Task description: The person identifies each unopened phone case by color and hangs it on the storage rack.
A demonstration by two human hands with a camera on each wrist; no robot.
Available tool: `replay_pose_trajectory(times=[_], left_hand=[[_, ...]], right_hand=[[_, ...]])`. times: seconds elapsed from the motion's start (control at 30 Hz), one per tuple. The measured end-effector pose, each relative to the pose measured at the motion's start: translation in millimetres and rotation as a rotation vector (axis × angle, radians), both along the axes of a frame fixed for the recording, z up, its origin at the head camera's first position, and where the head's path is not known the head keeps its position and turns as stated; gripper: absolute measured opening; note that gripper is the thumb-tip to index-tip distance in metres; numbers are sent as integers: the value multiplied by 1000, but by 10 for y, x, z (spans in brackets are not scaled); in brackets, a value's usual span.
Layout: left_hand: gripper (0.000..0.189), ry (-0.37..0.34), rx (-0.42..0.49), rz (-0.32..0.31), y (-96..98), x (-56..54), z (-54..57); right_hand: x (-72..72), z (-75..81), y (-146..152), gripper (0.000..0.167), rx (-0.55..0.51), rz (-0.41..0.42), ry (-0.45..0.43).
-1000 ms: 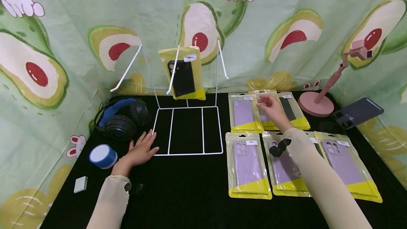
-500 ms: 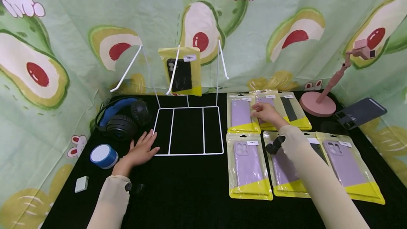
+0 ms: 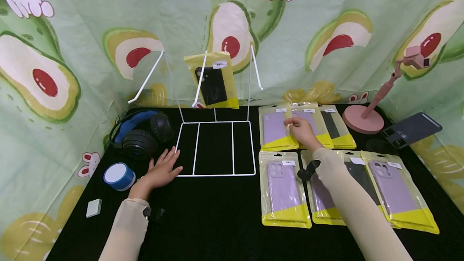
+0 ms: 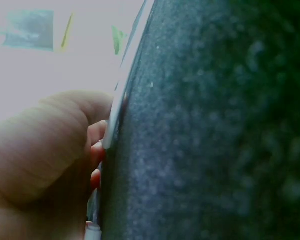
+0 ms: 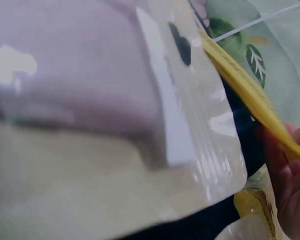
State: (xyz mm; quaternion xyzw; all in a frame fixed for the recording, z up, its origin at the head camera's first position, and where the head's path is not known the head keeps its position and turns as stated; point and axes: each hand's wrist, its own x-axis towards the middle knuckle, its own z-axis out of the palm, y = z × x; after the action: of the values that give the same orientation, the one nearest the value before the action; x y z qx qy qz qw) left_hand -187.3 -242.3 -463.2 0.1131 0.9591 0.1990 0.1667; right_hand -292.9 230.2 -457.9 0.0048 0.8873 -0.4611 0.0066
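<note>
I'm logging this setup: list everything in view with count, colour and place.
Purple-case packets: 5, purple-yellow, right
Dark-case packets: 2, grey-yellow, right
Black-case packet: 1, black-yellow, rack's middle hook
Wire rack: 1, white, centre
Headphones: 1, black-blue, left
Cylinder: 1, blue-white, left
Square box: 1, white, near left
Stand: 1, pink, back right
Phone: 1, dark, far right
Tabletop: 1, black, underneath
Curtain: 1, green, behind
Cameras: 2, black, wrists
Left hand: 1, beige sleeve, at rack base
Right hand: 1, beige sleeve, pinching back-left packet

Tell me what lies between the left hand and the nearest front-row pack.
The base of the white wire rack, then a strip of bare black tabletop; the head view shows it.
</note>
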Motion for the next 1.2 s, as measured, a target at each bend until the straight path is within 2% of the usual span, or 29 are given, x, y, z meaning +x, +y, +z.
replay_pose_trajectory(times=[0.1, 0.2, 0.37, 0.47, 0.7, 0.9, 1.07, 1.2], left_hand=[[67, 9, 14, -4, 11, 2, 18], [68, 14, 30, -7, 11, 4, 33], [68, 12, 29, -10, 15, 12, 46], [67, 13, 12, -10, 18, 7, 47], [65, 6, -17, -4, 24, -12, 22], [65, 0, -24, -1, 34, -18, 42], [65, 2, -32, 1, 29, -29, 47], [66, -2, -26, 1, 36, -21, 46]], right_hand=[[26, 19, -5, 31, -54, -44, 59], [63, 88, -26, 28, -65, -63, 204], [207, 312, -47, 23, -132, -50, 451], [319, 476, -49, 20, -217, -32, 545], [753, 1021, -135, 18, -417, -2, 653], [987, 1237, -126, 18, -634, 63, 795], [1239, 1475, -194, 15, -695, 79, 888], [1401, 1568, -273, 14, -755, 135, 941]])
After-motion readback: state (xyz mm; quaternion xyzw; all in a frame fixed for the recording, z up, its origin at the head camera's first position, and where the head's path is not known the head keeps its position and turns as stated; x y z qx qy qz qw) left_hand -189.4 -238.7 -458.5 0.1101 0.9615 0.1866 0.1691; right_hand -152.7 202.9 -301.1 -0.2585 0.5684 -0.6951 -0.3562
